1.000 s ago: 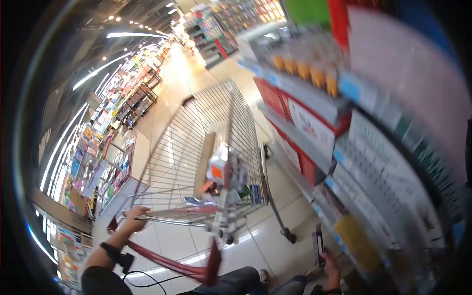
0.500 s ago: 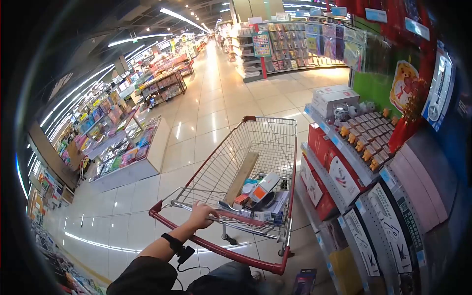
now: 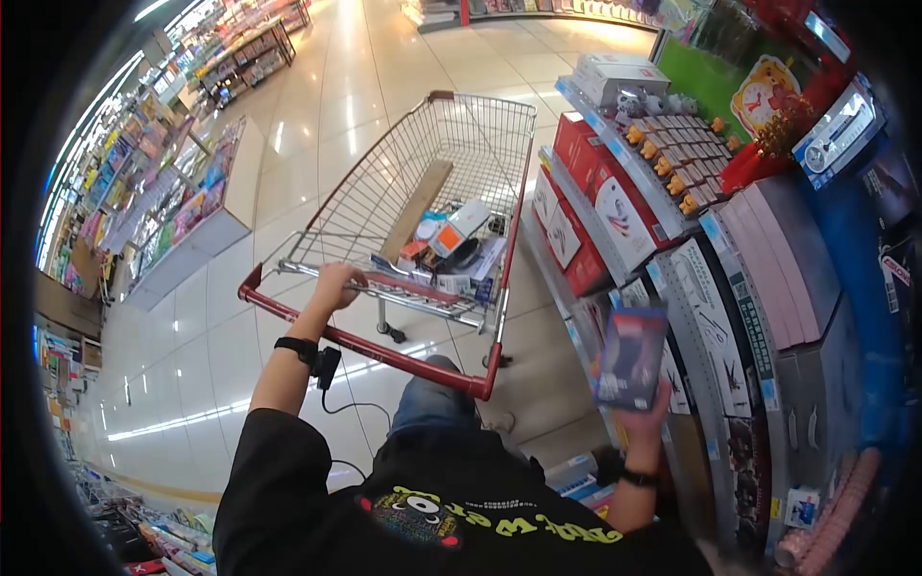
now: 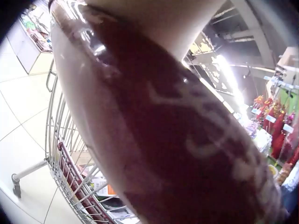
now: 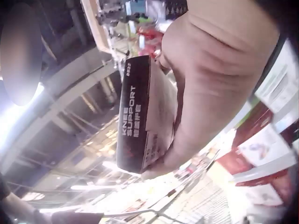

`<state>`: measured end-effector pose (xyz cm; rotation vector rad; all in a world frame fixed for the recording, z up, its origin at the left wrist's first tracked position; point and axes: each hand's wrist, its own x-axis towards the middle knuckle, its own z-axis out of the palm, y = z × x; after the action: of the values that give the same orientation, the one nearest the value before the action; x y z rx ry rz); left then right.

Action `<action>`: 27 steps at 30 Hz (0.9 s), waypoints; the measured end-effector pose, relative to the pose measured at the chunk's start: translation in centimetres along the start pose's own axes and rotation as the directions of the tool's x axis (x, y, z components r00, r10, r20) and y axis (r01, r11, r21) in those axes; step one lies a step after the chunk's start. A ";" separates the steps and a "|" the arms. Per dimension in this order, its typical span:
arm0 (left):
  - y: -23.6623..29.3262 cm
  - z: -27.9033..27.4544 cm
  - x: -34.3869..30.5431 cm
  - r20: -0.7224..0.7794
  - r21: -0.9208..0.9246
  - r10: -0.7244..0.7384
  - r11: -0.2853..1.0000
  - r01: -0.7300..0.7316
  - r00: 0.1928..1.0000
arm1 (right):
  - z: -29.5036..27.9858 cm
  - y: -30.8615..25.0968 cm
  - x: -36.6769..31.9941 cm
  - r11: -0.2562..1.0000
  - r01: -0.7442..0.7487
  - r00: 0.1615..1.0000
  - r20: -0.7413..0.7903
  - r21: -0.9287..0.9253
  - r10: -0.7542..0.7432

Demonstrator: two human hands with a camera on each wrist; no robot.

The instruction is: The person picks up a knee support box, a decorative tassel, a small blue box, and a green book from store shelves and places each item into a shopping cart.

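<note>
My left hand point(image 3: 338, 286) grips the rear bar of a shopping cart point(image 3: 413, 367), just ahead of its red push handle. In the left wrist view the dark red handle point(image 4: 159, 121) fills the middle and hides the fingers. My right hand point(image 3: 645, 413) holds a dark box labelled knee support point(image 5: 133, 112) by its lower end, raised beside the shelves in the head view. The right wrist view shows the thumb side along the box's edge. Inside the cart lie a long brown cardboard piece point(image 3: 418, 206), a white box with an orange square point(image 3: 461, 228) and several small packages.
Close on the right stands a shelf rack point(image 3: 567, 91) with red boxes point(image 3: 619, 192), pink boxes point(image 3: 768, 259) and small bear-topped items point(image 3: 682, 158). A low display table point(image 3: 216, 230) stands left of the cart. Tiled floor point(image 3: 192, 384) runs between them.
My right hand has lifted the knee support box from low by the shelves to beside the cart's right side. The head view tilts further down; the left hand keeps its hold on the cart.
</note>
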<state>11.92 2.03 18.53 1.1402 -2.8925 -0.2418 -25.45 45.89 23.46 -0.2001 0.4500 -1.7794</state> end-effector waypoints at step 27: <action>27.8 -13.8 4.7 0.148 -0.972 0.717 0.231 -0.033 0.681 | 22.4 -4.8 23.5 0.821 0.566 0.803 -0.175 -0.074 -0.570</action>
<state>-9.20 16.98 36.20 -0.0189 -2.3509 -2.2245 -27.51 19.93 43.35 -0.1902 0.5849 -2.4049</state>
